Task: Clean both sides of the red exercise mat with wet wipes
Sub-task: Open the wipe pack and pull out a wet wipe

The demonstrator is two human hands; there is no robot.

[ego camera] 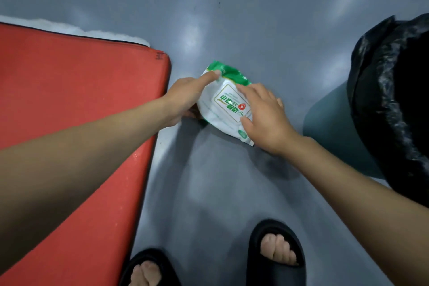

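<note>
The red exercise mat (76,104) lies flat on the grey floor at the left, its black-edged corner near the middle of the view. Just right of that corner is a white and green pack of wet wipes (224,102). My left hand (183,97) holds the pack's left side, index finger stretched along its top edge and the other fingers under it. My right hand (264,114) rests on the pack's right side, with fingers on the label and thumb at the lower edge. No loose wipe is in view.
A bin lined with a black bag (392,104) stands at the right edge, close to my right forearm. My two feet in black slippers (276,253) are at the bottom. Grey floor (232,18) stretches beyond the pack.
</note>
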